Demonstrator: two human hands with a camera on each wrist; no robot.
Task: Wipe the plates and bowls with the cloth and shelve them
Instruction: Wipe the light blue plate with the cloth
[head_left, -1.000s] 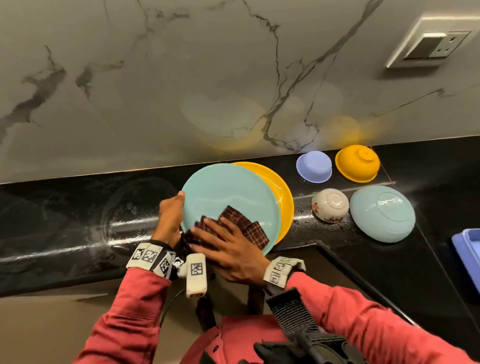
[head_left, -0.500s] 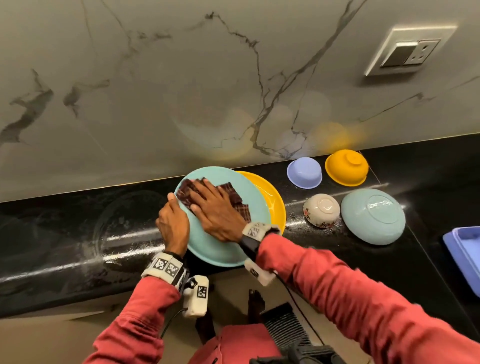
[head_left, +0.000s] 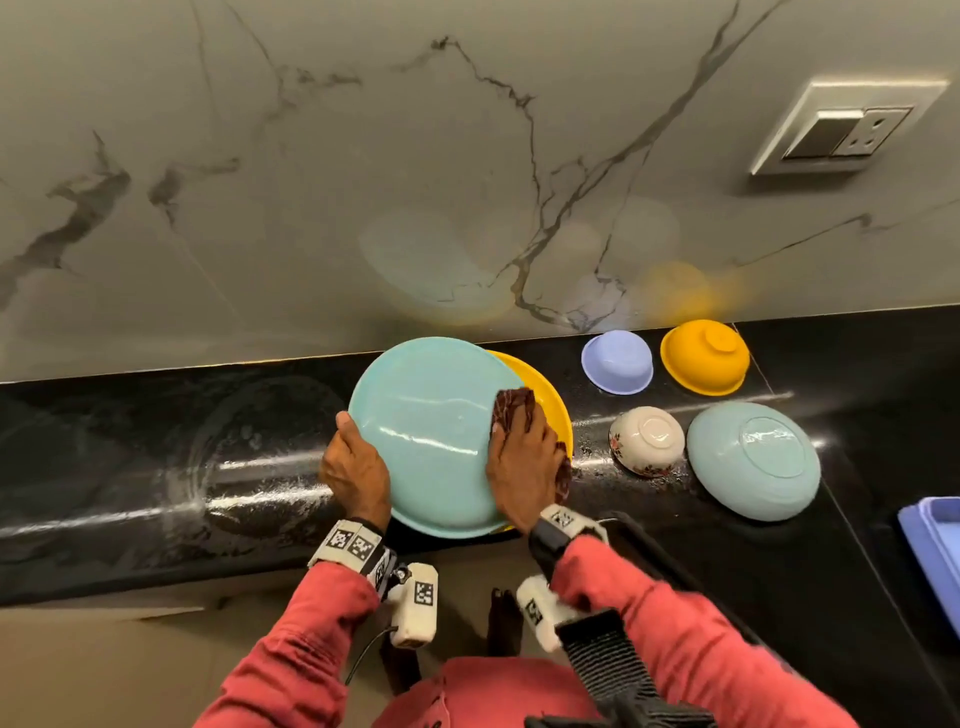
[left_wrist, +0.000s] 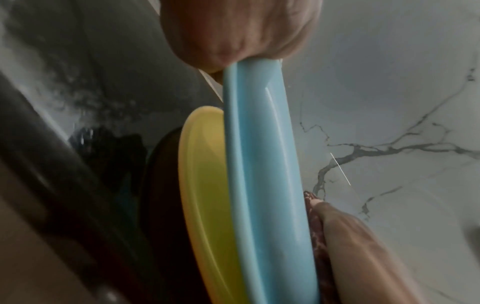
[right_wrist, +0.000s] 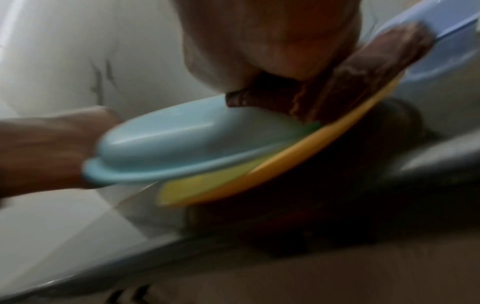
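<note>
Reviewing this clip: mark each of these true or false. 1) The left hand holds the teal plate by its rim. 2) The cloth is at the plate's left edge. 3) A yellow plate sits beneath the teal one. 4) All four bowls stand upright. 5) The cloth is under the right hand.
1) True: the left hand grips the teal plate at its rim.
2) False: the cloth is at its right edge.
3) True: the yellow plate shows beneath it.
4) False: the lilac bowl, yellow bowl, floral bowl and teal bowl all lie upside down.
5) True: the right hand presses it.
</note>
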